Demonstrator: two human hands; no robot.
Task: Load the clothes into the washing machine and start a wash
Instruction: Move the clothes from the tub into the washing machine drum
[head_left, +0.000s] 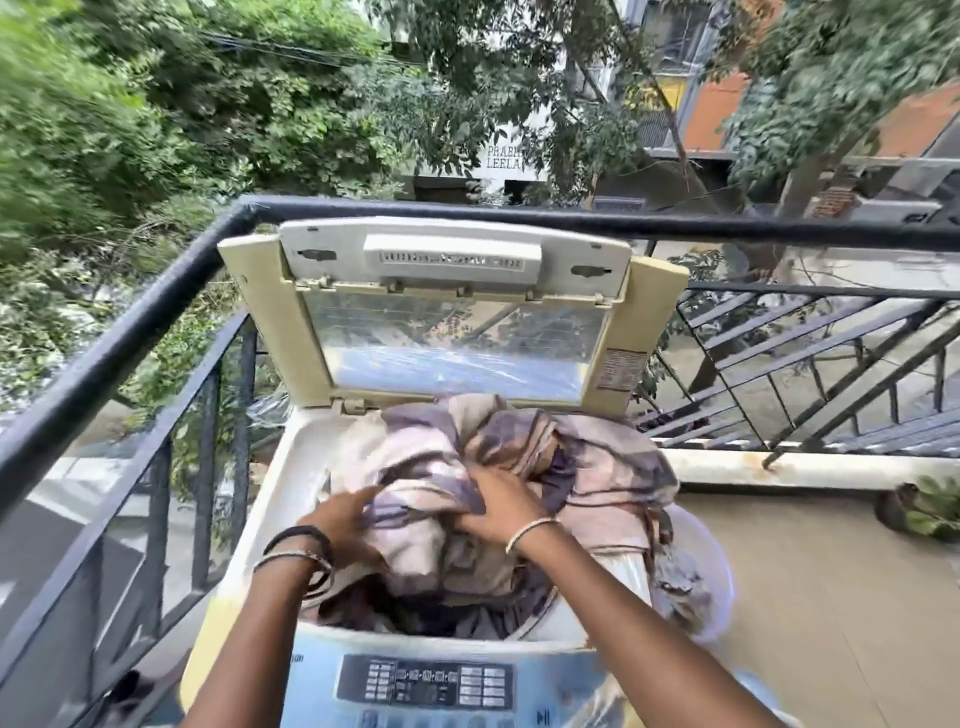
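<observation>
Half loaded: left hand (347, 515) presses flat, right hand (500, 508) grips bulging purple-beige cloth (436, 457); lid (457, 317) open, wash unstarted.

Your soft draped cloth (441, 457) showed blotched beige and purple with darker streaks. The boxy plastic top-loading washer (291, 467) came up cream-yellow, its flat control panel (311, 670) pale blue around a dark grey block of white keys. Black on the metal bar railing (130, 332); black and silver on your thin wrist bangles (301, 545); orange on the far building wall (719, 111).
</observation>
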